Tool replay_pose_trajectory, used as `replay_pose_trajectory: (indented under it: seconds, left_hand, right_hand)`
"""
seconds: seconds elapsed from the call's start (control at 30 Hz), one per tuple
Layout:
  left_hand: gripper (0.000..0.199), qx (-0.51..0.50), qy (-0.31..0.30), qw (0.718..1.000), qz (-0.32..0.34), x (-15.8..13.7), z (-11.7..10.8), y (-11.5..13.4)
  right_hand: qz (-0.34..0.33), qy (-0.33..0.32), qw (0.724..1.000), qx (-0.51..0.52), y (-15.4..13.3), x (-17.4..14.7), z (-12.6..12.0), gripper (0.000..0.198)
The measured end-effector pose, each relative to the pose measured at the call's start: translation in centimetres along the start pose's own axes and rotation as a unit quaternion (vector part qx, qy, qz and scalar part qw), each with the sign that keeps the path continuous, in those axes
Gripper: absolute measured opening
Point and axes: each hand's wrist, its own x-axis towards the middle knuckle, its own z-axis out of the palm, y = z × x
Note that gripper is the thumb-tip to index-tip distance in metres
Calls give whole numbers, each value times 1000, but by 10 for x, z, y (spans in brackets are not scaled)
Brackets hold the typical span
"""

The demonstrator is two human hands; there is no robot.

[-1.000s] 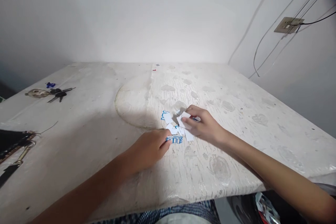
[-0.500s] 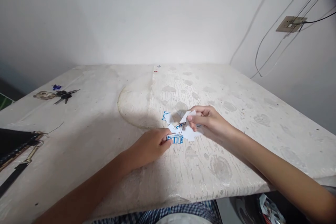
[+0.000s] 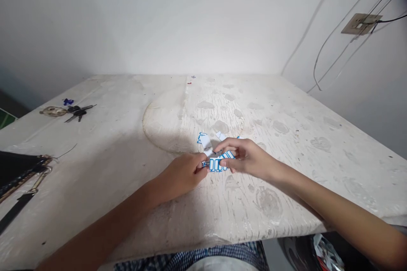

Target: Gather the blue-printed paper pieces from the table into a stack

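White paper pieces with blue printed outlines (image 3: 216,164) are pinched between the thumb and fingers of my left hand (image 3: 187,170). Close against them from the right, my right hand (image 3: 246,157) grips another blue-outlined paper piece (image 3: 227,155), its thumb on the front. The two hands' papers overlap, so where one ends is hard to tell. Just beyond my fingers lie loose white scraps, one with blue marks (image 3: 203,140) and a plain one (image 3: 219,136). More pieces are partly hidden behind my right hand.
The table (image 3: 121,135) has a pale plastic-like cover. At the left lie keys (image 3: 77,112) and a small blue object (image 3: 68,102). A black bag with a strap (image 3: 22,173) sits at the left edge. A wall socket (image 3: 361,23) with cables is at the upper right.
My right hand has come down and toward the left hand, bringing a paper piece against the held ones; its blue outlines now show. The view has tilted slightly.
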Motion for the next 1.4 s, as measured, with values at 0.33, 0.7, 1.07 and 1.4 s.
replay_pose_trajectory:
  seconds: [0.33, 0.7, 1.07, 1.4]
  left_hand:
    - [20, -21, -46, 999, 7, -10, -10, 8]
    - [20, 27, 14, 1000, 4, -6, 2, 6]
    - [16, -1, -29, 1000, -2, -9, -5, 10]
    - [20, 52, 11, 999, 7, -6, 4, 8]
  right_hand:
    - [-122, 3, 957, -264, 8, -5, 18, 11]
    - [-73, 66, 980, -174, -13, -12, 2, 19]
    - [-95, 83, 968, -219, 11, -7, 26, 9]
    - [-103, 127, 947, -277, 7, 1, 17, 19]
